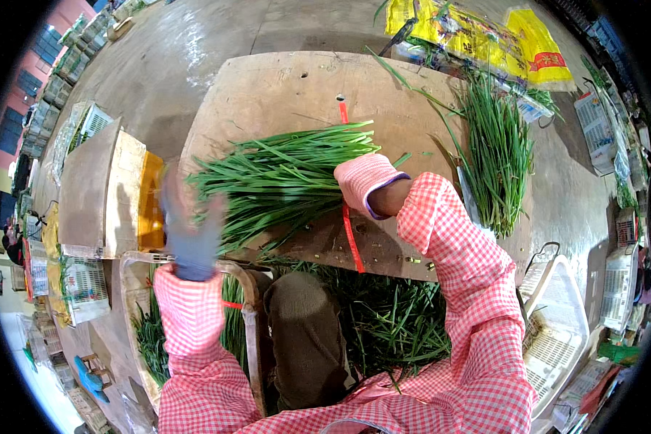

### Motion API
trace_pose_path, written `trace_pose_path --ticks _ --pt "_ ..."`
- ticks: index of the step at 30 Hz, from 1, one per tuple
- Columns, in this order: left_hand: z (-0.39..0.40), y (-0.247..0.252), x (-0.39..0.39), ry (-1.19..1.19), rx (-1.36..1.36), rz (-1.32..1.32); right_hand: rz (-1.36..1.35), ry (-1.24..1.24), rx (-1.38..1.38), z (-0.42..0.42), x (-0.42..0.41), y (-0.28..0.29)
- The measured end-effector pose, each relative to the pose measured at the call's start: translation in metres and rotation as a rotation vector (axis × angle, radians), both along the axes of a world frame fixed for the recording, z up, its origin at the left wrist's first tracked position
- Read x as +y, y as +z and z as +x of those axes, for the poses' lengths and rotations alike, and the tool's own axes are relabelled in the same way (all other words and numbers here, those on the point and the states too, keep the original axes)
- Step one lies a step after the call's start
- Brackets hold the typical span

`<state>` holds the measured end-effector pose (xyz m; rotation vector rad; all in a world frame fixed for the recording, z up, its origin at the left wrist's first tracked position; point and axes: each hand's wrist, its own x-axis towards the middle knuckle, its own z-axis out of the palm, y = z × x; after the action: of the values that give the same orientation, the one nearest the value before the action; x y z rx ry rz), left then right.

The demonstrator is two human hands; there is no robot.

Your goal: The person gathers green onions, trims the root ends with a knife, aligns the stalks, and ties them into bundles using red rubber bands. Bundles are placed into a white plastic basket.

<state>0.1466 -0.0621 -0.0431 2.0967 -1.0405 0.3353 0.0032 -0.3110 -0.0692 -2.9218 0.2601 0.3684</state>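
A loose bundle of long, flat green leaves, likely garlic chives (282,168), lies across a wooden board (271,81), stem ends to the right. My right hand (370,179), in a pink striped glove, grips the bundle near those ends, its fingertips hidden. Under the leaves runs a red tie strip (352,238), showing above and below them. My left hand (192,228), in a grey-blue glove, is motion-blurred beside the leaf tips at the board's left edge. Its thumb and fingers look apart, with nothing visible between them.
Another chive bundle (496,157) lies on the board's right side. Loose leaves (396,320) fill the space below the board. A plastic crate (252,336) with tied bundles stands at my left, another crate (561,336) at my right. Yellow printed sacks (466,40) lie beyond the board.
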Motion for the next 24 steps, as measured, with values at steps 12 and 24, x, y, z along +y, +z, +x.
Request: trace_pose_path --ticks 12,24 --pt "-0.038 -0.076 -0.131 -0.257 -0.216 0.723 -0.032 -0.356 -0.098 -0.069 -0.053 0.039" --pt "-0.044 -0.074 -0.135 -0.255 -0.318 0.699 0.041 -0.433 -0.081 -0.135 -0.051 -0.001"
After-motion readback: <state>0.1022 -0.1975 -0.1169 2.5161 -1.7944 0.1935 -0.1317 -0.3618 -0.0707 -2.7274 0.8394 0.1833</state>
